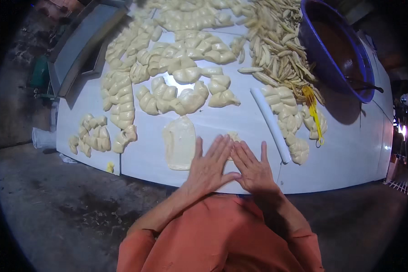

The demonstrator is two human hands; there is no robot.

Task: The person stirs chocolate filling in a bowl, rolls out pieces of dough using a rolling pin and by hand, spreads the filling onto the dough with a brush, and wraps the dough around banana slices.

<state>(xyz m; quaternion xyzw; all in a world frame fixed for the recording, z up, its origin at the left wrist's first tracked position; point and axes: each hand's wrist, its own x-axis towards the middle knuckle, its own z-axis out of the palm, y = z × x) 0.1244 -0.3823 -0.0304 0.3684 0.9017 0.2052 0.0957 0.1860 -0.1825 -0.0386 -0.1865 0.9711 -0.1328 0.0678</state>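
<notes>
My left hand (209,163) and my right hand (257,168) lie flat near the table's front edge, palms down, fingers stretched and thumbs toward each other. Their fingertips meet over a small piece of pale dough (233,135), most of which is hidden under them. Beside my left hand is a flattened, roughly rectangular sheet of dough (180,144). A white rolling pin (270,124) rests at a slant to the right of my right hand. Beyond my hands, many glossy dough portions (172,97) sit in curved rows.
A heap of long, pale, peeled banana-like pieces (281,50) lies at the back right. Next to it stands a purple basin (319,59) of brown contents with a dark handle (365,85). A yellow plastic utensil (313,111) is near more dough. A metal-edged tray (84,38) is back left.
</notes>
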